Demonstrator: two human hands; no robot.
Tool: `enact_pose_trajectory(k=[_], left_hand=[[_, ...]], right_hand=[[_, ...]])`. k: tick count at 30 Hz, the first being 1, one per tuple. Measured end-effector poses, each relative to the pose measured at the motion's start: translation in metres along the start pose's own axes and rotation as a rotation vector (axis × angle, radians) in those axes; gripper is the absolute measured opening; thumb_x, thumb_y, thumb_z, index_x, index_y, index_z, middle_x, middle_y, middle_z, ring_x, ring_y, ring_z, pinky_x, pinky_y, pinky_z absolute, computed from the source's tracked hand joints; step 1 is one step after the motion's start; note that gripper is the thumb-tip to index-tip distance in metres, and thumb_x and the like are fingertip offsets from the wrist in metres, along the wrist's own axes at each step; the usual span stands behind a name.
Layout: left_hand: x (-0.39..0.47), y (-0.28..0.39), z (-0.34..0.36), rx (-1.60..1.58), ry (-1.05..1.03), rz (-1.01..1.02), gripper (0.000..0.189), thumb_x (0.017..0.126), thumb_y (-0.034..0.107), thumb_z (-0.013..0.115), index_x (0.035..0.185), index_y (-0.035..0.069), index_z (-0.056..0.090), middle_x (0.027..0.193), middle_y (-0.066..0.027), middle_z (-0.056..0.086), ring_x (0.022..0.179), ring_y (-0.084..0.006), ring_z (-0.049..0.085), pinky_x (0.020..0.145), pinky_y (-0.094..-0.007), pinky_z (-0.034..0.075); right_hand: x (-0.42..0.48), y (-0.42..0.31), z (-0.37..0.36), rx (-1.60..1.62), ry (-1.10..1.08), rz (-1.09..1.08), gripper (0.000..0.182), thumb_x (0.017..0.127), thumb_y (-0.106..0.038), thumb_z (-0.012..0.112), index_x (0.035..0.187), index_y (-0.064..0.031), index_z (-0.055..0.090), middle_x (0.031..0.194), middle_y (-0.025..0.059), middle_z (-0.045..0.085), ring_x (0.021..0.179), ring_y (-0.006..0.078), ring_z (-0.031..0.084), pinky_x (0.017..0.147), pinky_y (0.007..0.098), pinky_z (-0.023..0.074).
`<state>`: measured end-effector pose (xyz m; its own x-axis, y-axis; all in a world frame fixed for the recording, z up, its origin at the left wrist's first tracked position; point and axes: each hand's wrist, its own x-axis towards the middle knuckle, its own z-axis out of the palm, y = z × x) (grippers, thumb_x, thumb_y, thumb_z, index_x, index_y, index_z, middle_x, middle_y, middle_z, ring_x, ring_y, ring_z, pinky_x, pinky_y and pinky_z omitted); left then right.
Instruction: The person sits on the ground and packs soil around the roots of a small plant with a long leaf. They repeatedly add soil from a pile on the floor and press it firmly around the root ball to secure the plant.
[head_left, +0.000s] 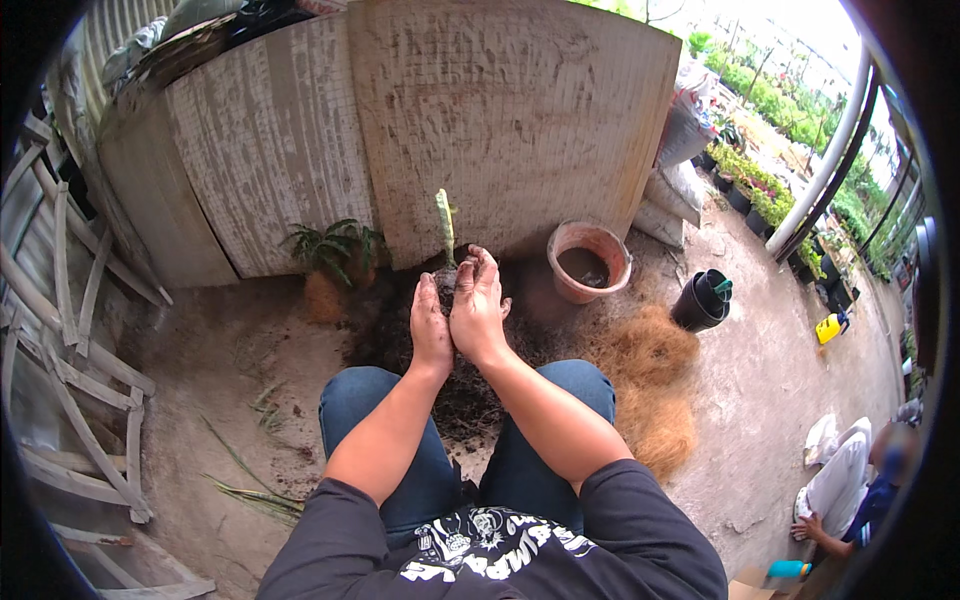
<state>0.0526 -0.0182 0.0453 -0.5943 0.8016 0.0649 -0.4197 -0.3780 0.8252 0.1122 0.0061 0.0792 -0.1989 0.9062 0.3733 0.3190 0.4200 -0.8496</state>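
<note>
A short upright leaf cutting, green with pale edges, rises from a clump of dark soil at its base. My left hand presses on the clump from the left, fingers pointing away from me. From the other side my right hand cups it, its fingers curled and smeared with soil. The palms nearly meet and hide most of the clump. Below them, a heap of loose dark soil spreads on the ground between my knees.
Left of the heap, a leafy plant sits in a brown fibre ball. A bucket of murky water, coconut fibre and stacked black pots stand right. Boards rise ahead. A person sits at far right.
</note>
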Motion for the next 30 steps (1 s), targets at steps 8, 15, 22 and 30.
enact_pose_trajectory(k=[8, 15, 22, 30], left_hand=[[0.015, 0.032, -0.007, -0.410, 0.008, -0.486, 0.051, 0.084, 0.056, 0.041, 0.101, 0.010, 0.056, 0.092, -0.0059, 0.060, 0.082, -0.0219, 0.059, 0.075, -0.0388, 0.047], [0.034, 0.037, -0.026, -0.416, 0.092, -0.519, 0.049, 0.086, 0.053, 0.037, 0.099, 0.010, 0.057, 0.090, -0.0077, 0.061, 0.079, -0.0245, 0.059, 0.074, -0.0414, 0.048], [0.050, 0.028, -0.036, -0.559, 0.238, -0.588, 0.048, 0.086, 0.050, 0.031, 0.097, 0.010, 0.055, 0.090, -0.0104, 0.060, 0.079, -0.0279, 0.059, 0.070, -0.0441, 0.049], [0.051, 0.041, -0.039, -0.507, 0.317, -0.618, 0.057, 0.085, 0.056, 0.030, 0.115, 0.011, 0.049, 0.114, -0.0087, 0.052, 0.105, -0.0263, 0.050, 0.093, -0.0445, 0.036]], right_hand=[[0.026, 0.006, -0.014, 0.742, -0.107, 0.276, 0.042, 0.093, -0.038, 0.038, 0.111, -0.0009, 0.048, 0.108, 0.0079, 0.050, 0.105, 0.0159, 0.043, 0.089, 0.0274, 0.0344], [0.035, 0.025, -0.008, 0.039, -0.101, -0.158, 0.027, 0.089, -0.020, 0.047, 0.103, 0.0019, 0.054, 0.102, 0.0184, 0.055, 0.096, 0.0315, 0.054, 0.084, 0.0353, 0.0420], [0.018, 0.007, 0.013, 0.150, -0.036, -0.295, 0.029, 0.091, -0.017, 0.043, 0.111, 0.0025, 0.051, 0.110, 0.0162, 0.054, 0.105, 0.0258, 0.050, 0.091, 0.0320, 0.0374], [-0.003, 0.003, 0.019, 0.251, -0.082, -0.144, 0.031, 0.087, -0.017, 0.052, 0.110, 0.0039, 0.051, 0.110, 0.0176, 0.055, 0.104, 0.0255, 0.053, 0.090, 0.0313, 0.0391]])
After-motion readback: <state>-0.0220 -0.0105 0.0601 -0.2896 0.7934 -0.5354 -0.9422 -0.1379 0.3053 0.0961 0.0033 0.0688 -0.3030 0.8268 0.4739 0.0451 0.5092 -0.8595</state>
